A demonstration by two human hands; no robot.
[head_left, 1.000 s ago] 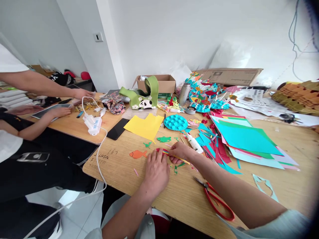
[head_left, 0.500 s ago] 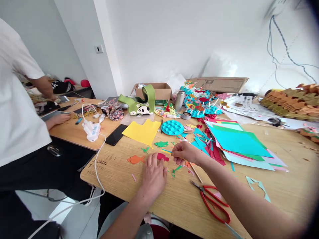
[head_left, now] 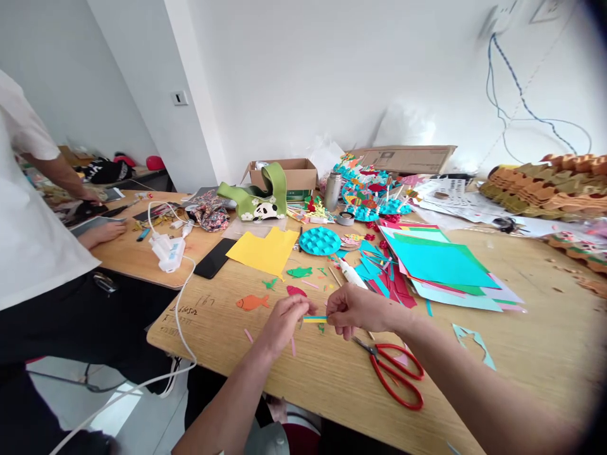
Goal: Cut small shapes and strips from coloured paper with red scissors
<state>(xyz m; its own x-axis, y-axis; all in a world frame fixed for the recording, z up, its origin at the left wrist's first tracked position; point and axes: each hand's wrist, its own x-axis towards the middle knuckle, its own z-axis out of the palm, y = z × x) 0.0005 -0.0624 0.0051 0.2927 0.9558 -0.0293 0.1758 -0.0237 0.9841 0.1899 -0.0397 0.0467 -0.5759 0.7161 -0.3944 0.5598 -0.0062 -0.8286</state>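
Two closed hands, left hand point(head_left: 284, 323) and right hand point(head_left: 356, 309), now pinching one yellow-and-blue paper strip point(head_left: 315, 319).

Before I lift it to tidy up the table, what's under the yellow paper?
The yellow paper lies flat on the wooden table, its far edge apparently over a clear plastic sheet. Whatever is directly beneath the yellow is covered and cannot be seen.

The person's left hand point(head_left: 284, 325) and right hand point(head_left: 355, 309) are bare, as are the left forearm point(head_left: 222, 398) and right forearm point(head_left: 474, 392). Grey and dark red shapes point(head_left: 268, 439) below the counter point(head_left: 303, 392) are too cut off to tell as clothing.
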